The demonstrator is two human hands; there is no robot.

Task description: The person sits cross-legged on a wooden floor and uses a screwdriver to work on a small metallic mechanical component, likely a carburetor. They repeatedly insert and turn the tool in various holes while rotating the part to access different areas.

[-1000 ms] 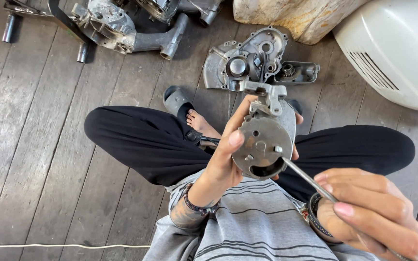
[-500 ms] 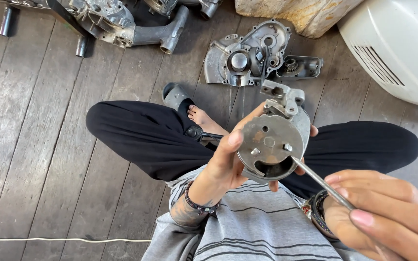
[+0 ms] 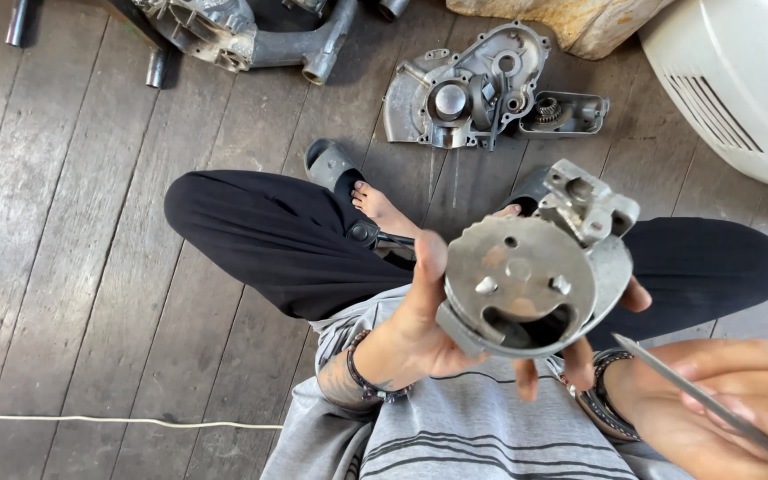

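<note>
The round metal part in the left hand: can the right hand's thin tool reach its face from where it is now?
Probably yes. The left hand holds the round metal part face-up; the thin tool in the right hand points toward it with only open air between.

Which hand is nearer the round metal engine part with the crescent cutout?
Left. The left hand holds the round metal part from beneath, thumb on its rim. The right hand sits lower right, apart from it, holding a thin metal tool.

Grey striped shirt (image 3: 482,440), black trousers (image 3: 268,240), bare foot (image 3: 384,209); dark beaded bracelet (image 3: 359,378) on left wrist, dark watch (image 3: 597,404) on right wrist
</note>
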